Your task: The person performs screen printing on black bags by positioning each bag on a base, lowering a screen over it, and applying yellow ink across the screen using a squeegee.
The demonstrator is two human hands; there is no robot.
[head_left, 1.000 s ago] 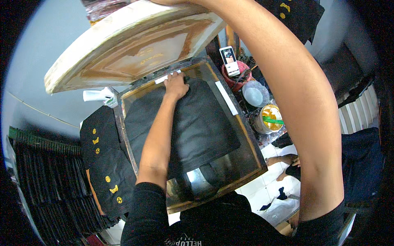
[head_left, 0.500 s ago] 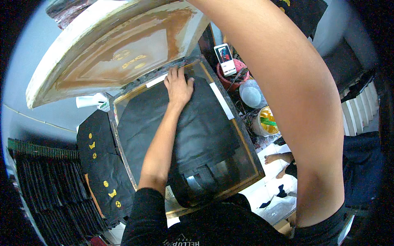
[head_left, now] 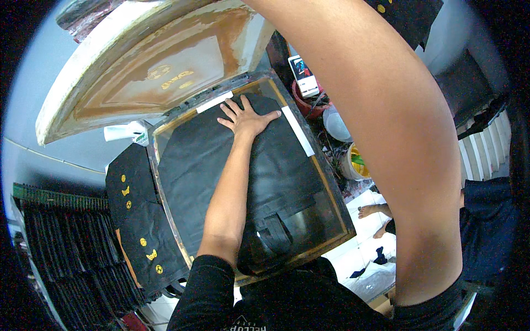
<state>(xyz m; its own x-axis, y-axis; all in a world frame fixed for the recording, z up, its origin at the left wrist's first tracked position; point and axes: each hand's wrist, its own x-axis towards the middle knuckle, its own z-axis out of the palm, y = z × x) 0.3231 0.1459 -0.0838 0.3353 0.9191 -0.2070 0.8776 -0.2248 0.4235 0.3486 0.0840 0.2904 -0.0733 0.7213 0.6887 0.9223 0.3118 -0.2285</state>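
Resting palm down on the black cloth (head_left: pixel 204 151), the left hand (head_left: pixel 245 121) is fully splayed, ungripped, its fingers fanned toward the upper strip (head_left: pixel 214 102) and the thumb pointed at the side strip (head_left: pixel 297 132). The cloth is laid on the board (head_left: pixel 338 212), partly covered by hand and forearm. The left arm is stretched forward from the lower edge, nearly straight. The right arm (head_left: pixel 419 121) is raised, bent at the elbow and passed across the upper right; its hand is cut off by the frame, so its grip cannot be told. The screen (head_left: pixel 149 71) is tilted up beyond the board, marked with yellow figures. Pale lettering is seen upside down on the shirt (head_left: pixel 292 292), partly cropped. Yellow motifs are printed on the side cloth (head_left: pixel 138 212). A lit display is shown on the phone (head_left: pixel 303 77), its text too small.
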